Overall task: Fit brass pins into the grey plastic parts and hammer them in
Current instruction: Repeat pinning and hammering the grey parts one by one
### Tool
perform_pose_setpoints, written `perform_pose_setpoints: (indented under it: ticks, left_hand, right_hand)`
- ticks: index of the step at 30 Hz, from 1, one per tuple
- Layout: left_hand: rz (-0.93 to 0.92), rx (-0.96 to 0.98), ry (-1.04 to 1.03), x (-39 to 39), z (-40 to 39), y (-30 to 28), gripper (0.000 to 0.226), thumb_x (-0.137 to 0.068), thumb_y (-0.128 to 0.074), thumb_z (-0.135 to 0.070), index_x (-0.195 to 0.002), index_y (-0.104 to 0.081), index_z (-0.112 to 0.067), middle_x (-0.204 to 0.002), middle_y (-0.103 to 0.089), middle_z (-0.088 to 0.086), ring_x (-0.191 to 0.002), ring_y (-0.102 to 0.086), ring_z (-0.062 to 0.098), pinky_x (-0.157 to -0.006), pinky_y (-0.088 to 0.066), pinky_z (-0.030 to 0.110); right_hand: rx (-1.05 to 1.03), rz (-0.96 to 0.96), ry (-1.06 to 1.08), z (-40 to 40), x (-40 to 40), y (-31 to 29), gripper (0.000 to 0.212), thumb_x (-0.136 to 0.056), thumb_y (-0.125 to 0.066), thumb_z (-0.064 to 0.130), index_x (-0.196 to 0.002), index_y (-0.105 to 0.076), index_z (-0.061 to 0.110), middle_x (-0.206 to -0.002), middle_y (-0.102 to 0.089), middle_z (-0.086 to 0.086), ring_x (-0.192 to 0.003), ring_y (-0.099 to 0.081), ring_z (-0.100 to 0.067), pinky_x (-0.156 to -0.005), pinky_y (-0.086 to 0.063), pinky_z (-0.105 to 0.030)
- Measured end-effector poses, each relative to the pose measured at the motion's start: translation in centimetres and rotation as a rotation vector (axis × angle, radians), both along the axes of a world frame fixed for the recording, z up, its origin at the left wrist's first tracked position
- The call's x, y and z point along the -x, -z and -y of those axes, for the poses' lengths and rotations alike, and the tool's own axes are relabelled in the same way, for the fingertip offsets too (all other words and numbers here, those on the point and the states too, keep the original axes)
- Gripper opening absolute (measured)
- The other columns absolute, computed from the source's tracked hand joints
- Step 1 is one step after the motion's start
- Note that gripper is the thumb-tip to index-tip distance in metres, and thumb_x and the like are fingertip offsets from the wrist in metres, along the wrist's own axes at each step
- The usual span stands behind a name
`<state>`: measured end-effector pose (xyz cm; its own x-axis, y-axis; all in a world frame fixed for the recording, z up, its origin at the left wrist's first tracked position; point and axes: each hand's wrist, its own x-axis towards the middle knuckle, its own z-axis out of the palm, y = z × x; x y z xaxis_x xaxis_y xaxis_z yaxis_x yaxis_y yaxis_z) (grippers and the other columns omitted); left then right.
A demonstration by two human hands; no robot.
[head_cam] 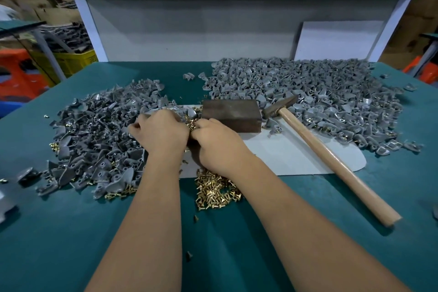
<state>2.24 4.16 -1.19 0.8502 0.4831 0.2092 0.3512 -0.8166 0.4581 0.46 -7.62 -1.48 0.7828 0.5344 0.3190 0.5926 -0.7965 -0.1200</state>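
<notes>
Here both hands [192, 137] meet over brass pins [190, 123].

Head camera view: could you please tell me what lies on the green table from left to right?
Left pile of grey plastic parts → left hand → right hand → dark metal block → hammer → right pile of grey plastic parts.

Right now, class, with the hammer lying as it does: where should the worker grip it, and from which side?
Grip the hammer low on its wooden handle, probably with the right hand coming from above. The handle lies flat and bare, its butt nearest the worker; the head rests against the metal block and grey parts.
</notes>
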Motion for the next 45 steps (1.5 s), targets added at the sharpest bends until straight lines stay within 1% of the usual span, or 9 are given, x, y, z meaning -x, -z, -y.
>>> perform_pose_setpoints:
  ticks: [4,16,19,23,28,31,35,40,45]
  left_hand:
    - [-0.031,0.019,-0.041,-0.2,0.3,-0.1,0.015,-0.081,-0.06,-0.02,-0.078,-0.072,-0.029,-0.064,-0.038,-0.01,-0.129,-0.035,0.032,-0.105,-0.017,0.057]
    - [0.035,0.006,0.006,-0.1,0.4,-0.1,0.017,-0.08,-0.062,-0.02,-0.067,-0.063,-0.031,-0.077,-0.058,-0.006,-0.128,-0.035,0.031,-0.104,-0.019,0.057]
    - [0.222,0.028,0.036,-0.3,0.3,-0.2,0.015,-0.088,-0.059,-0.023,-0.084,-0.072,-0.03,-0.094,-0.071,-0.001,-0.122,-0.043,0.031,-0.103,-0.026,0.05]
    - [0.57,0.4,0.351,-0.4,1.3,-0.5,0.019,-0.093,-0.065,-0.018,-0.111,-0.072,-0.017,-0.107,-0.071,-0.001,-0.102,-0.063,0.016,-0.094,-0.049,0.035]
    - [0.516,0.786,0.491,-0.5,3.2,-0.5,0.019,-0.088,-0.071,-0.009,-0.104,-0.072,-0.02,-0.094,-0.073,-0.008,-0.09,-0.069,0.004,-0.083,-0.054,0.017]
    - [0.498,0.771,0.513,-1.0,3.8,-0.3,0.017,-0.088,-0.071,-0.009,-0.101,-0.073,-0.021,-0.089,-0.072,-0.011,-0.086,-0.068,0.002,-0.079,-0.053,0.014]
    - [0.43,0.692,0.512,-1.6,4.1,0.0,0.021,-0.091,-0.067,-0.01,-0.099,-0.076,-0.027,-0.089,-0.069,-0.019,-0.086,-0.063,-0.008,-0.08,-0.051,0.015]
    - [0.379,0.48,0.556,-2.0,4.3,0.6,0.021,-0.088,-0.068,-0.01,-0.104,-0.077,-0.022,-0.106,-0.071,-0.005,-0.113,-0.059,0.023,-0.102,-0.044,0.047]
    - [0.46,0.475,0.491,-1.7,4.2,0.4,0.03,-0.09,-0.065,-0.018,-0.117,-0.07,-0.031,-0.111,-0.067,-0.011,-0.118,-0.053,0.02,-0.103,-0.043,0.046]
  right_hand:
    - [-0.017,-0.061,0.0,0.2,-0.2,-0.3,0.016,-0.087,-0.052,0.004,-0.098,-0.064,0.005,-0.103,-0.054,-0.007,-0.103,-0.048,-0.025,-0.072,-0.041,-0.031]
    - [-0.077,-0.062,-0.027,1.0,-0.2,-0.8,0.014,-0.088,-0.047,0.002,-0.093,-0.057,0.01,-0.099,-0.061,-0.01,-0.095,-0.054,-0.03,-0.068,-0.044,-0.037]
    - [-0.221,-0.058,-0.028,1.2,-0.2,-1.1,0.007,-0.088,-0.051,0.008,-0.09,-0.057,0.012,-0.091,-0.062,-0.006,-0.086,-0.057,-0.027,-0.07,-0.05,-0.041]
    - [-0.566,-0.063,0.112,2.4,-1.0,-1.5,0.009,-0.092,-0.058,0.015,-0.088,-0.055,0.023,-0.085,-0.064,0.004,-0.08,-0.063,-0.014,-0.071,-0.057,-0.035]
    - [-0.862,-0.026,0.316,4.8,-2.4,-1.7,0.012,-0.085,-0.068,0.013,-0.087,-0.068,0.025,-0.085,-0.064,0.013,-0.081,-0.058,-0.001,-0.077,-0.05,-0.02]
    - [-0.962,-0.037,0.369,5.8,-2.8,-1.6,0.012,-0.086,-0.067,0.013,-0.089,-0.072,0.023,-0.079,-0.062,0.019,-0.078,-0.058,0.005,-0.072,-0.046,-0.012]
    - [-0.981,-0.046,0.44,6.3,-3.3,-1.3,0.013,-0.087,-0.064,0.012,-0.087,-0.071,0.023,-0.076,-0.06,0.021,-0.079,-0.059,-0.001,-0.075,-0.048,-0.021]
    - [-0.964,-0.054,0.445,6.1,-3.4,-1.2,0.017,-0.084,-0.065,0.006,-0.084,-0.068,0.022,-0.079,-0.064,0.013,-0.082,-0.062,-0.009,-0.082,-0.053,-0.031]
    - [-0.98,-0.05,0.44,6.3,-3.5,-1.1,0.02,-0.082,-0.071,0.009,-0.076,-0.065,0.027,-0.071,-0.06,0.02,-0.072,-0.057,0.005,-0.07,-0.047,-0.015]
